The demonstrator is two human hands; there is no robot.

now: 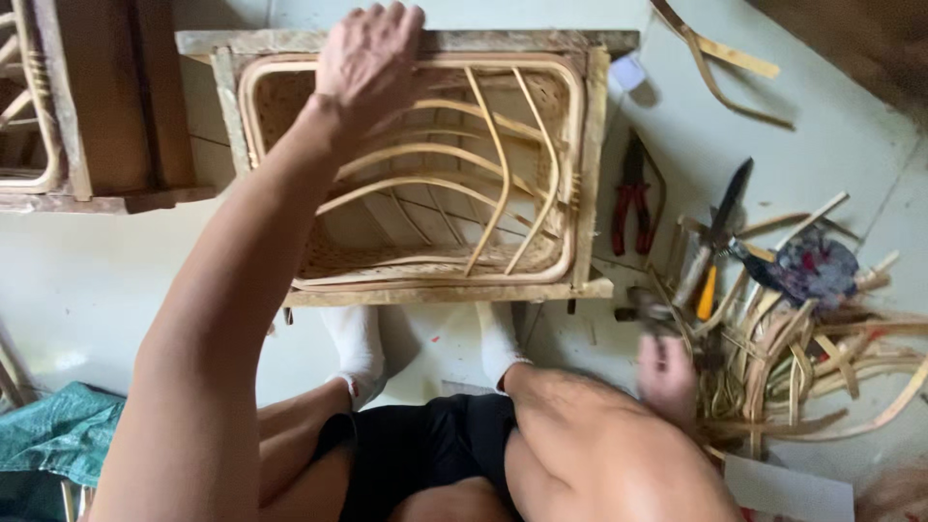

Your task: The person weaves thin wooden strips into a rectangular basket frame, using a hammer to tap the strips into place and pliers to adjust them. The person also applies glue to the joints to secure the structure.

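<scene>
Head view, looking down at a pale floor (87,280). The person sits with knees apart, feet in white socks (360,350) set just under the near edge of a wooden frame (425,41).

Left hand (365,60): laid palm-down on the far rim of the frame, fingers curled over the rim's cane edging. It grips the rim itself and nothing loose. Inside the frame sits a rattan panel (435,174), a rounded cane border with bent cane ribs crossing it, woven matting showing along its far and near sides.

Right hand (667,372): down at the floor to the right of the frame's near right corner, at the edge of a heap of cane strips (822,358). It is blurred, so I cannot tell whether the fingers are closed on a strip or only touching the heap.

Near the frame's right edge: red-handled pliers (633,198) lying flat, then a knife (720,227) with a yellow grip beside them (blade pointing away). Loose cane offcuts (715,58) lie toward the far right corner of the floor. A second wooden frame (87,106) stands at the far left; a green cloth (58,435) is bunched at the near left.
</scene>
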